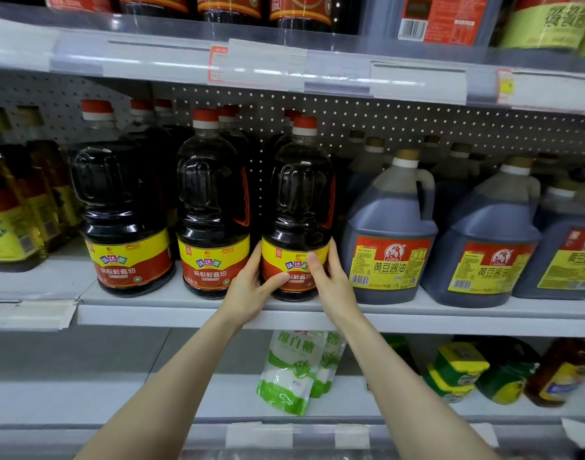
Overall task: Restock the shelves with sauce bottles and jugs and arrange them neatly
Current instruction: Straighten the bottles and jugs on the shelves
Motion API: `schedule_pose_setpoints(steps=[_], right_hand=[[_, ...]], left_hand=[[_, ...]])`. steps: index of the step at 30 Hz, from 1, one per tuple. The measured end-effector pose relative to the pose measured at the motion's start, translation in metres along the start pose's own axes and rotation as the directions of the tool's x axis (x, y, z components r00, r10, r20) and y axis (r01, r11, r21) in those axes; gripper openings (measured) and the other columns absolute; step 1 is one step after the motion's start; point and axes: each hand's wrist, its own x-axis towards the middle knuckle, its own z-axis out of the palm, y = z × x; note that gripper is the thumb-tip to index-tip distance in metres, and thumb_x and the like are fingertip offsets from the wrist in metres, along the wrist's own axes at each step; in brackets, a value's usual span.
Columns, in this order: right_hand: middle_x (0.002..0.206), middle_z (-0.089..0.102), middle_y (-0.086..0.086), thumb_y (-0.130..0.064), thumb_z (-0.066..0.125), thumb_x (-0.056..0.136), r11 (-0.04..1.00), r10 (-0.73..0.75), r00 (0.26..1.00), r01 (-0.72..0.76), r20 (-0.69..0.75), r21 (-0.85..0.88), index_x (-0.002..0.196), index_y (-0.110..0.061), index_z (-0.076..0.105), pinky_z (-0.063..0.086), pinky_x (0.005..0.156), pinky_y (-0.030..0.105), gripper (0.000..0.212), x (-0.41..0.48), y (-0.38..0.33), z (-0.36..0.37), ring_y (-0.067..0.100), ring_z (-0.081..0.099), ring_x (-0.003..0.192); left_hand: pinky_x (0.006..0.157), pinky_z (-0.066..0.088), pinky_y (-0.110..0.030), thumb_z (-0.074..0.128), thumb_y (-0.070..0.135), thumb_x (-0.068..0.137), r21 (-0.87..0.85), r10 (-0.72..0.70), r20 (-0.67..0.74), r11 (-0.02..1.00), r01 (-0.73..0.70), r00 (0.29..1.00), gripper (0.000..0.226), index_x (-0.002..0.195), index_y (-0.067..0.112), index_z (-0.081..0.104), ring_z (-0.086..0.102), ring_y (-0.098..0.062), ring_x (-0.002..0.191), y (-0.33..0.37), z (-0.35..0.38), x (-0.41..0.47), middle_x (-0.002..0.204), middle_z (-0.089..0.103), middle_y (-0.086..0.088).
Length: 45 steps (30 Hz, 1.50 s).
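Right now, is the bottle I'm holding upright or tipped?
Upright: the bottle stands on the shelf, red cap straight above its base, left hand and right hand gripping it.

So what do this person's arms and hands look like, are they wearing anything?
The left hand and right hand show no gloves, rings, watch or bracelet. The left arm and right arm are uncovered, with no sleeve in view.

A white perforated back panel [417, 126] rises behind 3 grey shelves [184, 315] edged with clear price-tag strips [417, 82].
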Motion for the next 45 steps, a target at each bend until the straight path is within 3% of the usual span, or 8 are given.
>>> schedule_pose_setpoints(steps=[4, 11, 18, 23, 29, 37, 42, 45], right_hand=[[0.133, 0.044, -0.02, -0.049, 0.045, 0.095, 1.0, 0.009, 1.0, -0.009, 0.002, 0.002, 0.153, -0.039, 0.016, 0.041, 0.075, 0.005, 0.065, -0.0007, -0.0013, -0.0003, 0.001, 0.043, 0.12], [0.135, 0.042, -0.019, -0.051, 0.044, 0.095, 1.0, -0.001, 1.0, 0.001, 0.013, -0.008, 0.153, -0.04, 0.014, 0.036, 0.093, 0.019, 0.066, 0.0014, -0.0002, -0.0014, 0.004, 0.042, 0.122], [0.139, 0.041, -0.017, -0.051, 0.043, 0.095, 1.0, 0.008, 1.0, -0.008, 0.029, -0.013, 0.153, -0.04, 0.011, 0.036, 0.092, 0.017, 0.066, 0.0012, -0.0001, -0.003, 0.003, 0.039, 0.123], [0.134, 0.04, -0.018, -0.047, 0.042, 0.098, 1.0, 0.018, 0.999, -0.017, 0.03, -0.018, 0.152, -0.041, 0.01, 0.037, 0.081, 0.008, 0.064, 0.0004, -0.0019, -0.0015, 0.002, 0.039, 0.121], [0.132, 0.04, -0.019, -0.047, 0.043, 0.098, 1.0, 0.018, 0.999, -0.017, 0.038, -0.013, 0.152, -0.041, 0.01, 0.036, 0.095, 0.02, 0.064, 0.0021, -0.0021, -0.0031, 0.004, 0.04, 0.123], [0.133, 0.04, -0.02, -0.047, 0.043, 0.097, 1.0, 0.02, 0.999, -0.02, 0.049, -0.008, 0.152, -0.041, 0.009, 0.036, 0.096, 0.02, 0.064, 0.0021, -0.0014, -0.0047, 0.003, 0.04, 0.123], [0.148, 0.04, -0.012, -0.06, 0.044, 0.087, 1.0, 0.007, 0.998, -0.005, 0.058, -0.026, 0.153, -0.041, 0.011, 0.037, 0.109, 0.032, 0.076, 0.0042, 0.0014, -0.0038, 0.01, 0.04, 0.133], [0.148, 0.039, -0.012, -0.054, 0.045, 0.093, 1.0, 0.013, 0.998, -0.012, 0.058, -0.016, 0.152, -0.041, 0.01, 0.037, 0.107, 0.029, 0.07, 0.0044, 0.0009, -0.0035, 0.01, 0.04, 0.133]], left_hand=[[0.09, 0.042, -0.006, 0.061, 0.005, 0.09, -0.01, -0.002, -0.004, 1.0, 0.002, 1.0, 0.068, 0.144, 0.029, 0.027, 0.049, 0.01, 0.116, -0.0009, 0.0, -0.0002, 0.137, 0.047, 0.007], [0.087, 0.043, -0.006, 0.063, 0.009, 0.088, -0.002, 0.002, -0.03, 1.0, -0.002, 1.0, 0.063, 0.139, 0.03, 0.031, 0.051, 0.018, 0.11, -0.0058, 0.0012, -0.001, 0.127, 0.049, 0.02], [0.088, 0.044, -0.007, 0.065, 0.011, 0.087, 0.008, 0.01, -0.056, 1.0, -0.009, 0.998, 0.065, 0.14, 0.029, 0.033, 0.052, 0.015, 0.111, -0.0077, 0.0018, -0.0015, 0.128, 0.051, 0.017], [0.089, 0.044, -0.008, 0.066, 0.011, 0.086, 0.008, 0.009, -0.074, 1.0, -0.008, 0.997, 0.067, 0.142, 0.027, 0.034, 0.052, 0.013, 0.113, -0.009, 0.0006, -0.0013, 0.13, 0.051, 0.015], [0.088, 0.044, -0.008, 0.066, 0.01, 0.086, 0.0, 0.004, -0.092, 1.0, -0.004, 0.996, 0.068, 0.145, 0.023, 0.034, 0.052, 0.009, 0.115, -0.0093, 0.0023, -0.0015, 0.131, 0.052, 0.012], [0.087, 0.044, -0.007, 0.067, 0.01, 0.085, 0.01, -0.006, -0.099, 1.0, 0.007, 0.995, 0.068, 0.144, 0.021, 0.035, 0.053, 0.014, 0.111, -0.007, 0.0038, -0.0023, 0.127, 0.052, 0.017], [0.088, 0.044, -0.008, 0.067, 0.011, 0.084, 0.018, -0.019, -0.103, 1.0, 0.021, 0.994, 0.07, 0.145, 0.02, 0.034, 0.053, 0.012, 0.113, -0.0039, 0.0041, -0.004, 0.128, 0.053, 0.015], [0.087, 0.044, -0.007, 0.066, 0.008, 0.085, 0.02, -0.018, -0.112, 1.0, 0.021, 0.994, 0.068, 0.144, 0.02, 0.035, 0.054, 0.015, 0.11, -0.0024, 0.0034, -0.0045, 0.125, 0.053, 0.017]])
